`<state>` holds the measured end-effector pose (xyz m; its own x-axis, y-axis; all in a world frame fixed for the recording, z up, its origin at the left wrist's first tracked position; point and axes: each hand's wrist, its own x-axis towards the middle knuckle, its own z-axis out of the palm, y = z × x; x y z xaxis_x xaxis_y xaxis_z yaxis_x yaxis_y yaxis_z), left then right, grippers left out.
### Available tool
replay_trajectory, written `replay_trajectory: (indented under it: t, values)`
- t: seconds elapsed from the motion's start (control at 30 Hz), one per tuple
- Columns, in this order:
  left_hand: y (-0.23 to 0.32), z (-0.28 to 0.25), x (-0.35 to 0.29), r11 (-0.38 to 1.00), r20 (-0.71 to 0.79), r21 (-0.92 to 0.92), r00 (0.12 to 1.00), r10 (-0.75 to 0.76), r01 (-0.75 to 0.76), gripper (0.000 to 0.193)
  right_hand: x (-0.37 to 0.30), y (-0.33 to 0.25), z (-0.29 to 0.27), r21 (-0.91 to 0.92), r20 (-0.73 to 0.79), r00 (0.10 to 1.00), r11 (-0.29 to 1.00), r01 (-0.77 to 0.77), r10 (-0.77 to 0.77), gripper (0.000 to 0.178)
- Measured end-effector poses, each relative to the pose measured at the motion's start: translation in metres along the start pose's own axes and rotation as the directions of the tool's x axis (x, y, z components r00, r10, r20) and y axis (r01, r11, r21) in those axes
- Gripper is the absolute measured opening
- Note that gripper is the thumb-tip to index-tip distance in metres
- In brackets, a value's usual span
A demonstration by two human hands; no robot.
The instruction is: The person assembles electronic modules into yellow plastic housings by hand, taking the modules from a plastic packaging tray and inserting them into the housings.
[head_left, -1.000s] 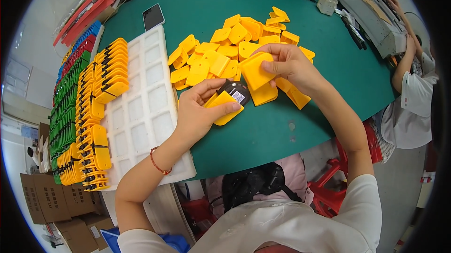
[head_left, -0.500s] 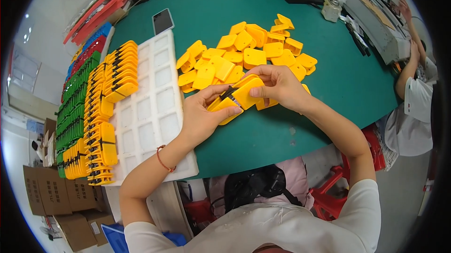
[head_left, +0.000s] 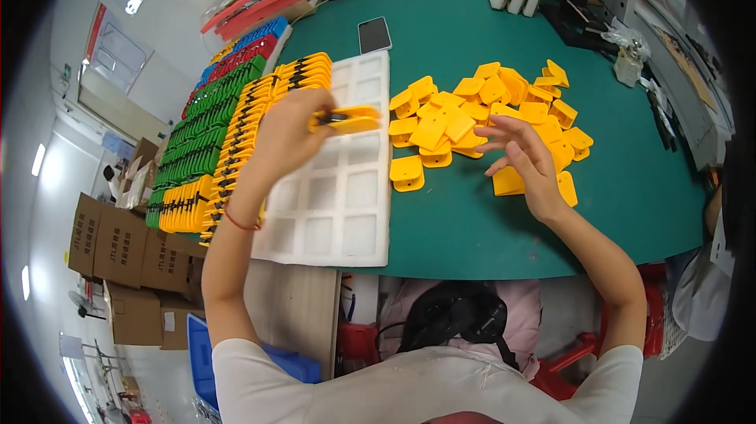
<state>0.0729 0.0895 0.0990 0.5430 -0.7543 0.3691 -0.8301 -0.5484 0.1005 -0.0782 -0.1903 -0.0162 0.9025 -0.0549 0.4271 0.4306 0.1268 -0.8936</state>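
Note:
In my left hand [head_left: 293, 131] is a yellow plastic clip [head_left: 358, 120] with a black fitting between its two flat plates. The fingers pinch it at one end, above the white foam tray [head_left: 383, 203] with square pockets. Standing rows of similar yellow clips [head_left: 250, 113] fill the tray's left part, beside that hand. My right hand [head_left: 529, 164] hovers at the near side of a loose pile of yellow plastic pieces [head_left: 445, 121], its fingers spread and nothing in them. Whether its fingertips touch the pile, I cannot tell.
Green, red and blue rows of clips [head_left: 206, 113] stand farther left. A phone [head_left: 374, 35] lies behind the tray on the green table [head_left: 465, 235]. Far right are a small glass bottle [head_left: 628, 66] and a grey machine [head_left: 669, 54]. Cardboard boxes [head_left: 118, 243] are stacked at the left.
Both hands were on one yellow clip over the table. They have parted: the left has carried it leftward over the tray, and the right has let go. The view has shifted left.

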Motion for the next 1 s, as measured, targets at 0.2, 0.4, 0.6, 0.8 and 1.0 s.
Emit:
replay_trajectory:
  t: [0.2, 0.4, 0.6, 0.8, 1.0]
  values:
    - [-0.07, -0.008, -0.032, 0.969, 0.057, 0.195, 0.985, -0.164, 0.15, 0.026, -0.007, 0.003, 0.002, -0.076, -0.166, 0.983, 0.995, 0.061, -0.073, 0.022]
    - [-0.093, 0.012, -0.036, 0.951, 0.091, 0.266, 0.978, -0.186, 0.156, 0.029, -0.008, 0.006, 0.001, -0.094, -0.184, 0.978, 0.992, 0.085, -0.101, 0.019]
    - [-0.104, 0.016, -0.025, 0.823, 0.068, 0.567, 0.994, -0.091, 0.036, 0.038, 0.002, 0.012, 0.01, -0.087, -0.176, 0.983, 0.996, 0.03, -0.045, 0.019]
    - [-0.012, 0.05, 0.009, 0.947, 0.043, 0.221, 0.972, 0.229, -0.233, 0.045, -0.004, 0.013, 0.001, -0.126, -0.163, 0.986, 0.992, 0.015, -0.036, 0.019]
    - [0.1, 0.097, 0.013, 0.85, 0.002, -0.118, 0.855, 0.518, -0.514, 0.051, -0.012, 0.011, -0.008, -0.137, -0.124, 0.991, 0.99, 0.03, -0.047, 0.02]
